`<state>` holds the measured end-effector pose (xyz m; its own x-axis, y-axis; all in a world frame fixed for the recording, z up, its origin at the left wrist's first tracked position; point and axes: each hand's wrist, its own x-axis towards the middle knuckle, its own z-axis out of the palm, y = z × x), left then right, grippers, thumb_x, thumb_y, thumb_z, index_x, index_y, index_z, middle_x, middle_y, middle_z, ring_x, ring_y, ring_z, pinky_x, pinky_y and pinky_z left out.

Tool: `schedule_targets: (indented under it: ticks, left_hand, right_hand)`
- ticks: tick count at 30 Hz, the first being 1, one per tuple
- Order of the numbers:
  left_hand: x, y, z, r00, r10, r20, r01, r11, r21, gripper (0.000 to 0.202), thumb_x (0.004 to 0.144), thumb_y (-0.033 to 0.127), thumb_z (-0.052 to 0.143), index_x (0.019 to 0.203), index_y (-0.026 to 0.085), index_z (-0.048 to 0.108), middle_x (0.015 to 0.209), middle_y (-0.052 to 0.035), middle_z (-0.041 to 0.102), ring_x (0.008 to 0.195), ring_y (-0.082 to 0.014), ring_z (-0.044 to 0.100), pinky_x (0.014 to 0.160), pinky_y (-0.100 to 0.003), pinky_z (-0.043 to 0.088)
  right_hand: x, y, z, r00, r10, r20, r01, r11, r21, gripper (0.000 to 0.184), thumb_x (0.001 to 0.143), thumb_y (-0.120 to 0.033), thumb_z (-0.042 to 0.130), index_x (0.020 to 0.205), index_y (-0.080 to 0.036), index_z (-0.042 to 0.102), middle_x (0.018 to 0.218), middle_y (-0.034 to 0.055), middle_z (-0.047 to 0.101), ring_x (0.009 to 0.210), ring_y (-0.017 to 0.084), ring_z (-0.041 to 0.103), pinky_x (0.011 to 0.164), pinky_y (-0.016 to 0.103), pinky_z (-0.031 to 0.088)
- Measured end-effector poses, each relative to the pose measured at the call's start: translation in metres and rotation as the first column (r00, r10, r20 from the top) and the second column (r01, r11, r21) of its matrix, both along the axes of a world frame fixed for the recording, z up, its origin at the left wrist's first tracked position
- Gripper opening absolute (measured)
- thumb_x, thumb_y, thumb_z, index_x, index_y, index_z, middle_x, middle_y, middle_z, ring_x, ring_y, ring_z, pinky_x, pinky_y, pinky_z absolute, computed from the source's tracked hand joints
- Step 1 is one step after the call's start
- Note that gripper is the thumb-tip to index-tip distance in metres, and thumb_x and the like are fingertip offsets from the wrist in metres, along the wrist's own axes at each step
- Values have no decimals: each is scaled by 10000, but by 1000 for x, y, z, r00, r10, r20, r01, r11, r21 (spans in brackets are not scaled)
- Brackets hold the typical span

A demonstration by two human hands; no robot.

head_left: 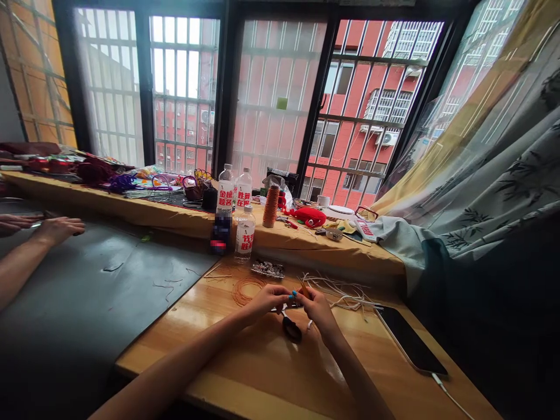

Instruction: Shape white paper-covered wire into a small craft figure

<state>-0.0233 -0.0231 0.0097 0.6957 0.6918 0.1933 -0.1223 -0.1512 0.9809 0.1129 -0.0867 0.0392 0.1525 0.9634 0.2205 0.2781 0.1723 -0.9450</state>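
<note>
One person's left hand, its hold unclear, sits close beside the right hand, pinched around a slim brown tool above a wooden table; slack fingers could drop it.

Daylight enters by the window beyond the left hand and right hand, whitening panes to their left. Glare lies on the table beside them; to their right, shadow turns almost black. Beyond the left hand, coarse pixels mask a bottle; far right, the curtain looks stretched.
</note>
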Motion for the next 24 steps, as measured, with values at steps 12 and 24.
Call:
schedule_targets:
  ticks: [12,24]
  left_hand:
    - [-2,7,1,998,51,39,-53,998,34,301,647,384,576,738,99,618,612,-9,557,437,-51,409,431,-186,312]
    - [-4,0,10,1000,13,8,-13,1000,-2,364,617,437,588,772,108,598,637,-7,554,456,-51,403,444,-190,314]
  right_hand:
    - [6,8,-6,978,-95,-184,86,995,-56,393,609,-476,549,828,-150,530,593,-35,495,341,16,229,332,179,135]
    - [11,7,-3,957,-53,-286,45,998,-33,596,579,-404,603,1110,-187,443,633,-36,496,338,5,196,339,186,116]
